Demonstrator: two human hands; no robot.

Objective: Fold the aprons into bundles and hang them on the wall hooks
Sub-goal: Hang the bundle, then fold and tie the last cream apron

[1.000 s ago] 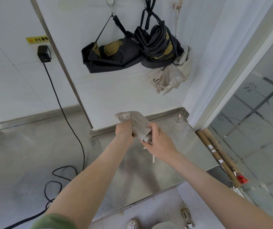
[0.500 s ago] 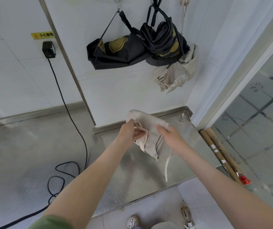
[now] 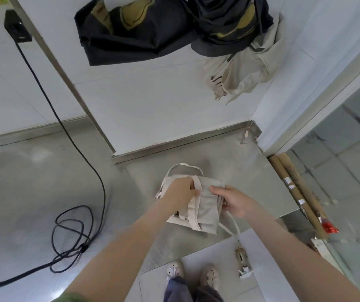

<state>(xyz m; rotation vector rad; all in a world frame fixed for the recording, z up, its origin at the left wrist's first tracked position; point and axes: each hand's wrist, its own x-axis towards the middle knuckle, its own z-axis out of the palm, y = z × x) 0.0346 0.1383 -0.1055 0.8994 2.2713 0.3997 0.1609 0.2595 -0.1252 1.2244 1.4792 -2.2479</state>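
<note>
- Two hands held one beige apron [image 3: 205, 205]. The left hand [image 3: 182, 191] curled round its left edge and a flat strap [image 3: 194, 203]. The right hand [image 3: 238, 202] pinched its right edge together with the thin ties.
- Half a second earlier the cloth had drooped loose between the hands, raised above the counter [image 3: 251, 171]. It had since come down toward the counter's near edge and was drawn out as a flat rectangle. Whether it rested on the steel or hung just above it could not be told.
- One strap loop [image 3: 183, 167] stood out on the far side of the fold, and a tie [image 3: 232, 225] trailed from the near right corner.
- Three finished bundles hung on the far wall: two black aprons [image 3: 135, 33] and a hung beige bundle [image 3: 240, 75]. Their hooks lay outside the view, which had tipped downward.
- Judgement: the earlier tight wad had been reopened and was being squared. Bundling of this apron was therefore under way, with tying and hanging not yet done.
</note>
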